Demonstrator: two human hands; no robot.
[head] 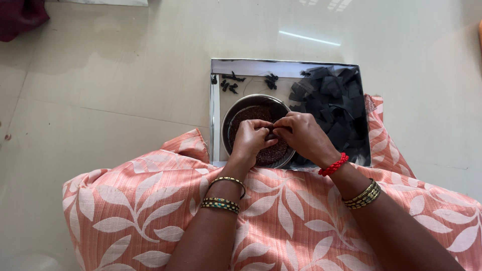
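Steel is the material of the shallow square tray (215,108), shiny like a mirror, and it lies on a smooth pale tiled floor (110,75). Inside the tray stands a round metal bowl (227,116) filled with small dark brown grains (251,113), rough and crumbly in look. On the right part of the tray is a heap of black cloth pieces (334,100), cut in squares, matte and soft. Some tiny twisted black bundles (230,83) lie at the far side of the tray. Over the bowl, the left hand (250,138) and the right hand (304,134) meet, and their fingertips are pinched together on a small dark piece (271,135), mostly hidden. Peach cloth with white leaves (150,216) covers the lap.
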